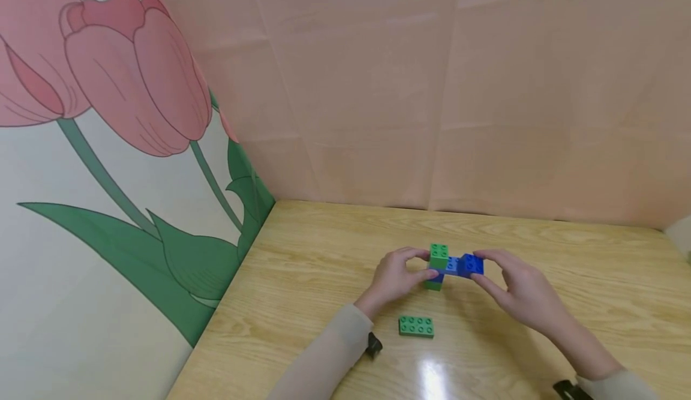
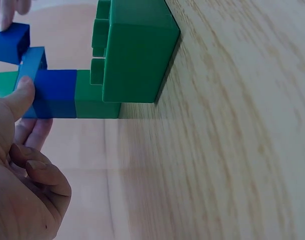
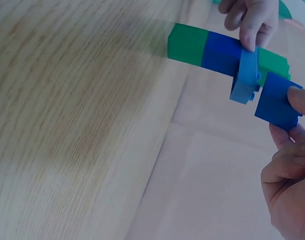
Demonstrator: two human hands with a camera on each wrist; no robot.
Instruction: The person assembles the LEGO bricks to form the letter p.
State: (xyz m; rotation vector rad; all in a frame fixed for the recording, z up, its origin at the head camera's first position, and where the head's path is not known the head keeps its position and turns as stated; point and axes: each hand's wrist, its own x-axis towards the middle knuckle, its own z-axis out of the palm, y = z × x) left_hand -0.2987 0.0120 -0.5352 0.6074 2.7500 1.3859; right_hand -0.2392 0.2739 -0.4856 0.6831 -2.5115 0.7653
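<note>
Blue block (image 1: 473,265), lower right of the head view, is pinched by the right hand (image 1: 531,292); the left hand (image 1: 396,277) grips the block stack (image 1: 439,261) beside it.

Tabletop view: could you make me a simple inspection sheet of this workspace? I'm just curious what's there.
Surface: wood-grain table with a bright reflection near the front.
Job's things: a stack, from the bottom green, dark blue, light blue, green; a blue brick beside the stack's jutting light blue brick, tilted, not seated; a loose green brick, studs up, nearer the person.
Clutter: nothing seen.
Hands: left hand pinches the stack; right hand pinches the blue brick between its fingers. A black device shows at the left wrist.
Cables: nothing seen.
Surroundings: pink backdrop behind, tulip print at left.
</note>
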